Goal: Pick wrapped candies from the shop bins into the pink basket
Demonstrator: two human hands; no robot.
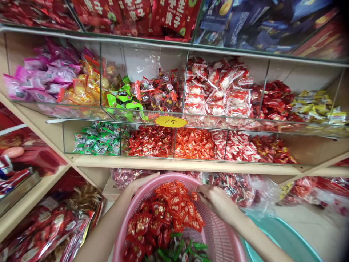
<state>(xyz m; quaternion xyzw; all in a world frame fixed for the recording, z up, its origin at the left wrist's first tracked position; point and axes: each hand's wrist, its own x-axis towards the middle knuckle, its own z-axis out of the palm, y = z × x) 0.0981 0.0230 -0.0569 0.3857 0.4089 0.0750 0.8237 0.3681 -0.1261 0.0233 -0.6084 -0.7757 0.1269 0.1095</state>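
Note:
A pink plastic mesh basket [218, 233] is tilted in front of the lower shelf. My left hand [141, 182] grips its far left rim, the fingers partly hidden behind the edge. Inside lie bright orange-wrapped candies [178, 203], darker red-wrapped candies [140, 223] and green-wrapped candies [180, 249], the last nearest me. My right hand [211, 196] is over the right inner side of the basket, fingers closed, with an orange-wrapped candy at the fingertips.
Clear shelf bins hold green [98, 140], red [149, 142], orange [193, 143] and pink-white [237, 145] candies, with larger packets above. A yellow price tag [171, 121] reads 15. A teal tub [280, 236] stands at lower right beside bagged candies [231, 185].

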